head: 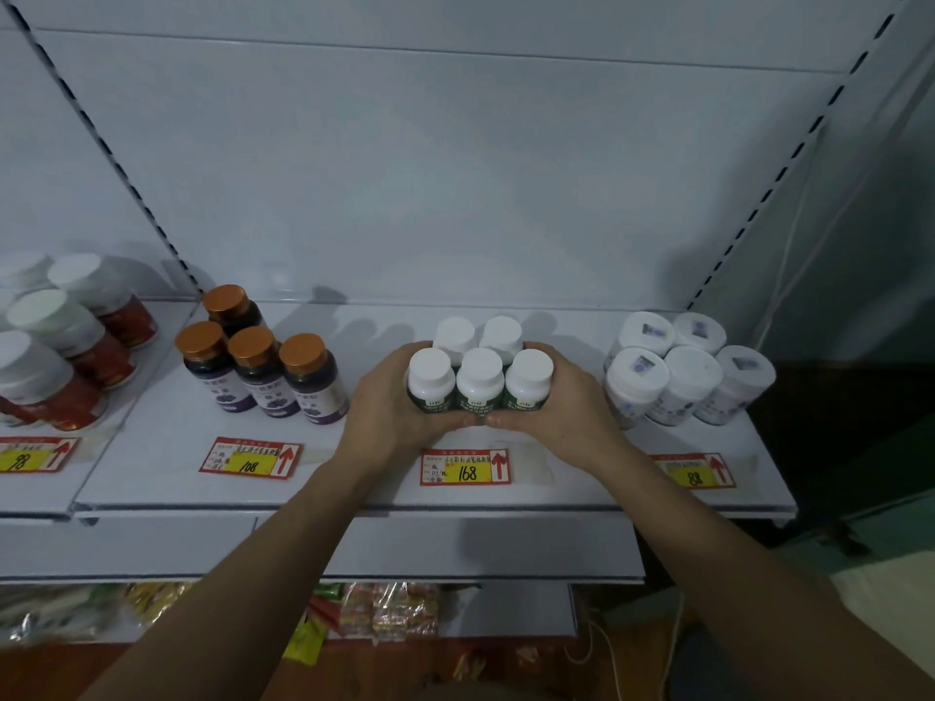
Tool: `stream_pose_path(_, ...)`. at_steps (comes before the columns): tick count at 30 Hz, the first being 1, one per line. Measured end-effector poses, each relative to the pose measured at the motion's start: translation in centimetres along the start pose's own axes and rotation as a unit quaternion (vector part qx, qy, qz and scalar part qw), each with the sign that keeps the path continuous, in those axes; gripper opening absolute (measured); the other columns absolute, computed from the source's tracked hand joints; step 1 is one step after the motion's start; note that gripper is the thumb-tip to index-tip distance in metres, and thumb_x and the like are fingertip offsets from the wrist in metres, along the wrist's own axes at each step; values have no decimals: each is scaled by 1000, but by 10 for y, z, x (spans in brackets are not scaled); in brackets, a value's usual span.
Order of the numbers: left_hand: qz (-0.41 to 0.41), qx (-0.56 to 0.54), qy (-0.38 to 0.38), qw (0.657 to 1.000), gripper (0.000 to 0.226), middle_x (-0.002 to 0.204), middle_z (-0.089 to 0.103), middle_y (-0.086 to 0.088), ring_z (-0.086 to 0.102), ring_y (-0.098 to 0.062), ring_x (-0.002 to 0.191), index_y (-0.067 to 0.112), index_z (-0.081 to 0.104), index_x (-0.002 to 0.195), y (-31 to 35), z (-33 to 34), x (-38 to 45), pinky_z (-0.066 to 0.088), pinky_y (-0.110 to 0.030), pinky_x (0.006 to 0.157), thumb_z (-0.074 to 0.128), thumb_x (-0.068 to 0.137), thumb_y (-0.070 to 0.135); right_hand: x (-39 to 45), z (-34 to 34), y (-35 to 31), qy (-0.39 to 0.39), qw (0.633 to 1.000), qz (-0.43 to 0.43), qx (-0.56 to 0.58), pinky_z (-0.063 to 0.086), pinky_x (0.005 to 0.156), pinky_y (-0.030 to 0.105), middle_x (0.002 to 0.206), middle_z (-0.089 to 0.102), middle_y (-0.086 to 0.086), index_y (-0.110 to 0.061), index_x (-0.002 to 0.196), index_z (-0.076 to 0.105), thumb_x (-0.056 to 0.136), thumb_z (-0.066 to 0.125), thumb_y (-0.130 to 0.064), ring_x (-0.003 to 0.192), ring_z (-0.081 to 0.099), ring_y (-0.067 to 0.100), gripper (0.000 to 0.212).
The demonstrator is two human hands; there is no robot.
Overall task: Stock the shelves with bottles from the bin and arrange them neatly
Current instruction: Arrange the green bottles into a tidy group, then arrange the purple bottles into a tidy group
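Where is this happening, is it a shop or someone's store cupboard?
Most likely a small shop, perhaps a pharmacy or health store. The white shelf carries red and yellow price tags, grouped supplement bottles with copper caps, and green-labelled white-capped bottles that both hands are squaring up.

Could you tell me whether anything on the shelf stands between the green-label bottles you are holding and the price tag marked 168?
Nothing visible does. The left hand and right hand cup the green-label bottles directly behind the 168 price tag; only bare shelf lies between. The orange-capped bottles and white bottles stand off to the sides.
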State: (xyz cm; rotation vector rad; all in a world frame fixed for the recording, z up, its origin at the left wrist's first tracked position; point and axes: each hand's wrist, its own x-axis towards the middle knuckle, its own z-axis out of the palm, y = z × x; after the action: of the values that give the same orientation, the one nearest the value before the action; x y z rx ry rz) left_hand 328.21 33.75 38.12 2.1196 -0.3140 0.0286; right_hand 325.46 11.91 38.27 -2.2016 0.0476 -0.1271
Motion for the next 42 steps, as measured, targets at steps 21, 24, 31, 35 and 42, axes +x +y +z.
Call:
stream_pose_path(21, -5, 24, -7, 1000, 88, 122, 67, 16, 66, -6, 103, 38, 53, 129, 2, -10, -6, 59, -38, 88, 83, 53, 68, -4, 4, -6, -5, 1000, 21, -14, 55, 90, 35, 116, 67, -18, -30, 127, 55, 55, 98, -40, 105, 64, 7, 84)
stream_pose_path(24, -24, 56, -11, 998, 100, 136, 61, 9, 63, -16, 115, 33, 45, 141, 3, -15, -9, 57, -45, 95, 88, 55, 60, -9, -4, -10, -5, 999, 32, -34, 52, 97, 38, 124, 66, -15, -30, 136, 51, 54, 98, -43, 112, 61, 11, 96)
stream_pose_path(31, 62, 246, -20, 967, 106, 147, 52, 7, 58, -20, 119, 30, 42, 147, 42, -59, -21, 52, -39, 96, 81, 58, 71, -24, -52, -52, -45, 975, -15, -218, 41, 103, 36, 152, 45, -11, -33, 152, 34, 64, 88, -59, 134, 47, 17, 107)
stream_pose_path(35, 168, 396, -9, 903, 79, 140, 56, 5, 67, -20, 96, 23, 54, 138, 71, -102, -14, 57, -37, 73, 55, 78, 75, -2, -81, -86, -92, 925, -68, -362, 42, 105, 39, 157, 39, -6, -28, 155, 31, 79, 69, -70, 137, 45, 20, 95)
stream_pose_path(42, 103, 577, -59, 808, 92, 163, 26, -4, 30, -28, 146, 26, 36, 151, 64, -177, -14, 37, -50, 111, 15, 83, 84, 28, -70, -134, -190, 835, -163, -490, 32, 116, 47, 168, 16, -1, -23, 160, 18, 91, 46, -73, 150, 21, 25, 90)
